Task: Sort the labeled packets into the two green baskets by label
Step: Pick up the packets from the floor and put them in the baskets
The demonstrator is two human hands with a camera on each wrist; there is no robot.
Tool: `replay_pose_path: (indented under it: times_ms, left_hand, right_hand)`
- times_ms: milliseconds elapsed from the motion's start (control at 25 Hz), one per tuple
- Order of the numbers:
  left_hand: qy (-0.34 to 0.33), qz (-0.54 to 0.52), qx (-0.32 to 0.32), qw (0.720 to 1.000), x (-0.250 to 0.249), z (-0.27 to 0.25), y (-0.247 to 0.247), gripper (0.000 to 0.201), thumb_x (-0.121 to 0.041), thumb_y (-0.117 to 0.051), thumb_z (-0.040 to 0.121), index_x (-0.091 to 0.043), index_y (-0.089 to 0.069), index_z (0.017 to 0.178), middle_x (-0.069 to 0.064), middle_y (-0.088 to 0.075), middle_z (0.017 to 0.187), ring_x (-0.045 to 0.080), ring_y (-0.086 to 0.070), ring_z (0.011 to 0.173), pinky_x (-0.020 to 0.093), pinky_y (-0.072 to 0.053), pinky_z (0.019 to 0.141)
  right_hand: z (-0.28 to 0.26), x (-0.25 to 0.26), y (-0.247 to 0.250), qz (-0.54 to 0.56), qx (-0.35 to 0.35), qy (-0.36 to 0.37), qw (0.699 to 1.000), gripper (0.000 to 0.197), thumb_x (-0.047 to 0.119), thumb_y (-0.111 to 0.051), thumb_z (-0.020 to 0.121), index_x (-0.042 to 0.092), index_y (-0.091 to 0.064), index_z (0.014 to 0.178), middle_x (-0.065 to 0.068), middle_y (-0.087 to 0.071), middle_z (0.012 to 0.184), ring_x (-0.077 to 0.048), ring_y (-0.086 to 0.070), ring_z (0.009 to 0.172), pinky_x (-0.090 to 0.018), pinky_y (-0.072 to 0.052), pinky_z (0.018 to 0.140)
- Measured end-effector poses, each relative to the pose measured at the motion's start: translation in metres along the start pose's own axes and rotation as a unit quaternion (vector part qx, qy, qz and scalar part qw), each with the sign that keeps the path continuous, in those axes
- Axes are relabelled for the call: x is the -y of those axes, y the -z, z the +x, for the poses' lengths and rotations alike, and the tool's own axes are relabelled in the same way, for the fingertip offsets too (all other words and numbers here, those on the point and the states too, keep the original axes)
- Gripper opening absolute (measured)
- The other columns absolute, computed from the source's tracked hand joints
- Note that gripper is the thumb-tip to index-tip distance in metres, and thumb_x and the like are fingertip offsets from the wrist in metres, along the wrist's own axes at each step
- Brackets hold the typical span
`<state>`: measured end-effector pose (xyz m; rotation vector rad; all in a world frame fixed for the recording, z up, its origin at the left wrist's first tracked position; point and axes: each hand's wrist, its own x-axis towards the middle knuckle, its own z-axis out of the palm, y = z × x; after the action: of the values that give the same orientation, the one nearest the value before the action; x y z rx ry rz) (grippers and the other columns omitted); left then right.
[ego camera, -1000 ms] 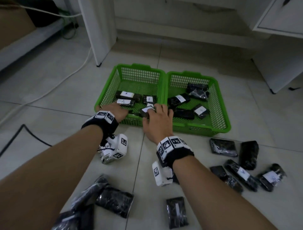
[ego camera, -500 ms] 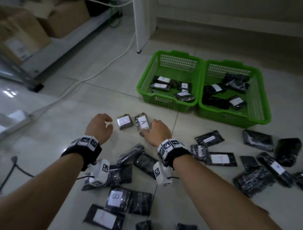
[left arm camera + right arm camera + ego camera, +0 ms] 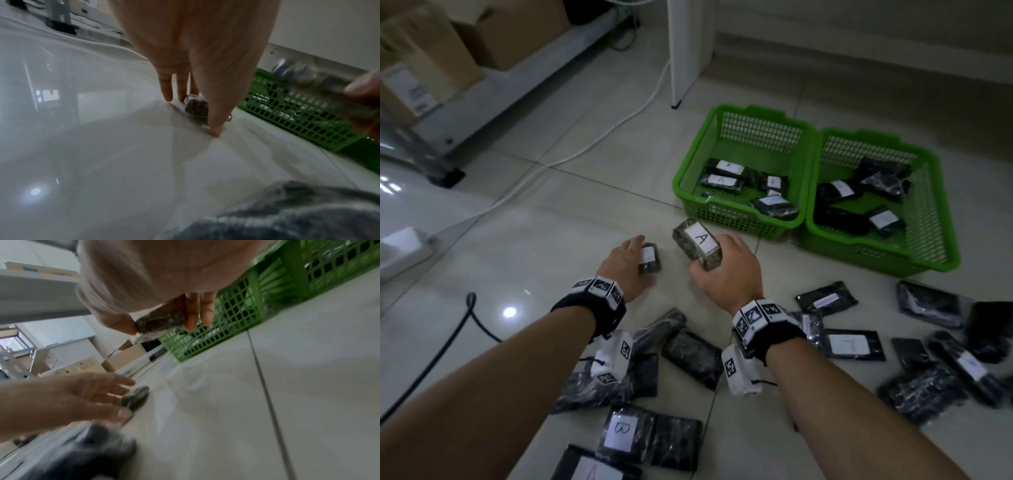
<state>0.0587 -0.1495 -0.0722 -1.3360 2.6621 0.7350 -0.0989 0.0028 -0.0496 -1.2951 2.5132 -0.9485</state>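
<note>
My right hand (image 3: 717,265) grips a packet with a white label marked A (image 3: 698,243), lifted off the floor and tilted; the right wrist view shows thumb and fingers clamped round it (image 3: 160,319). My left hand (image 3: 633,262) lies over a smaller labelled packet (image 3: 651,257) on the tiles. In the left wrist view, straight fingers (image 3: 167,91) and the thumb stand on either side of this packet (image 3: 196,105), tips at the floor. Two green baskets stand side by side ahead to the right; both the left one (image 3: 736,216) and the right one (image 3: 876,255) hold several packets.
Loose black packets litter the floor near my forearms, one marked B (image 3: 619,433), and more lie at the right (image 3: 852,344). A black cable (image 3: 465,318) runs at the left, a white cable (image 3: 585,150) beyond. Cardboard boxes (image 3: 431,68) sit on a low shelf, far left.
Both hands came back from the baskets' front edge to the floor. The right hand has since lifted the A packet off the tiles, and the left hand moved onto the smaller packet.
</note>
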Motion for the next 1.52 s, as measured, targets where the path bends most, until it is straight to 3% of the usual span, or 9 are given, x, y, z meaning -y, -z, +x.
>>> replay_pose_path:
  times_ms: [240, 440, 640, 800, 960, 1120, 1200, 1360, 1520]
  left_hand:
    - [-0.054, -0.053, -0.129, 0.989, -0.035, 0.008, 0.005, 0.064, -0.046, -0.073, 0.079, -0.007, -0.055, 0.126, 0.013, -0.055, 0.118, 0.035, -0.050, 0.113, 0.043, -0.042, 0.096]
    - [-0.108, -0.150, -0.233, 0.955, -0.077, 0.008, 0.034, 0.066, -0.041, -0.076, 0.080, -0.015, -0.047, 0.132, 0.006, -0.054, 0.126, 0.025, -0.049, 0.116, 0.035, -0.041, 0.095]
    - [-0.132, -0.128, -0.211, 0.960, -0.118, 0.022, 0.041, 0.064, -0.044, -0.075, 0.079, -0.017, -0.049, 0.130, 0.004, -0.055, 0.124, 0.024, -0.051, 0.115, 0.036, -0.044, 0.096]
    - [-0.157, -0.135, -0.210, 0.955, -0.159, 0.025, 0.042, 0.069, -0.035, -0.083, 0.072, -0.020, -0.050, 0.131, 0.000, -0.058, 0.124, 0.019, -0.050, 0.114, 0.030, -0.042, 0.091]
    - [-0.225, -0.182, -0.179, 0.940, -0.209, 0.034, 0.030, 0.079, -0.040, -0.087, 0.066, -0.023, -0.049, 0.133, -0.002, -0.060, 0.124, 0.017, -0.055, 0.112, 0.035, -0.049, 0.094]
    - [-0.243, -0.038, -0.102, 0.964, -0.230, 0.039, 0.005, 0.077, -0.052, -0.066, 0.085, -0.021, -0.037, 0.148, 0.004, -0.038, 0.153, 0.026, -0.032, 0.142, 0.046, -0.029, 0.116]
    - [-0.226, 0.130, -0.027, 0.965, -0.225, 0.036, -0.011, 0.072, -0.058, -0.044, 0.095, -0.024, -0.022, 0.155, 0.002, -0.020, 0.163, 0.026, -0.011, 0.151, 0.052, -0.009, 0.121]
    - [-0.228, 0.246, 0.024, 0.942, -0.220, 0.033, -0.024, 0.084, -0.056, -0.043, 0.095, -0.025, 0.004, 0.157, 0.002, 0.000, 0.166, 0.027, 0.012, 0.151, 0.055, 0.004, 0.120]
    - [-0.234, 0.218, 0.038, 0.947, -0.215, 0.028, -0.020, 0.081, -0.044, -0.051, 0.094, -0.022, -0.006, 0.158, 0.005, -0.003, 0.165, 0.027, 0.006, 0.152, 0.053, 0.001, 0.122]
  right_hand:
    - [0.058, -0.024, 0.054, -0.050, -0.193, 0.039, 0.979, 0.056, 0.039, -0.062, 0.084, 0.006, -0.058, 0.130, -0.012, -0.064, 0.113, -0.030, -0.056, 0.105, -0.042, -0.048, 0.090]
    - [0.092, -0.045, 0.062, -0.187, -0.034, -0.038, 0.981, 0.030, 0.041, -0.048, 0.099, 0.023, -0.056, 0.121, -0.006, -0.066, 0.119, -0.030, -0.050, 0.119, -0.046, -0.039, 0.100]
    - [0.107, -0.047, 0.075, -0.212, 0.161, -0.039, 0.963, 0.055, 0.045, -0.016, 0.108, 0.027, -0.064, 0.130, -0.005, -0.066, 0.130, -0.028, -0.051, 0.130, -0.048, -0.030, 0.113]
    - [0.103, -0.054, 0.096, 0.096, 0.030, -0.057, 0.993, 0.036, 0.044, -0.048, 0.101, 0.018, -0.072, 0.108, -0.003, -0.073, 0.105, -0.024, -0.067, 0.097, -0.035, -0.051, 0.083]
    - [0.094, -0.064, 0.132, 0.342, 0.079, -0.137, 0.926, 0.036, 0.019, -0.080, 0.085, 0.017, -0.066, 0.119, -0.010, -0.074, 0.102, -0.024, -0.073, 0.082, -0.032, -0.057, 0.054]
    - [0.085, -0.114, 0.159, 0.182, -0.128, -0.197, 0.955, 0.042, 0.014, -0.082, 0.078, 0.022, -0.060, 0.113, -0.004, -0.071, 0.096, -0.022, -0.069, 0.086, -0.038, -0.060, 0.077]
    - [0.075, -0.134, 0.165, 0.104, -0.173, -0.184, 0.962, 0.036, 0.016, -0.079, 0.083, 0.020, -0.059, 0.113, -0.004, -0.070, 0.090, -0.022, -0.067, 0.083, -0.029, -0.053, 0.073]
    - [0.065, -0.148, 0.156, -0.058, -0.073, -0.201, 0.975, 0.030, 0.048, -0.065, 0.093, 0.025, -0.064, 0.112, -0.001, -0.071, 0.103, -0.029, -0.065, 0.106, -0.039, -0.045, 0.098]
    - [0.053, -0.150, 0.151, -0.187, 0.068, -0.215, 0.956, 0.053, 0.057, -0.034, 0.102, 0.025, -0.070, 0.123, -0.011, -0.062, 0.134, -0.035, -0.044, 0.134, -0.053, -0.025, 0.114]
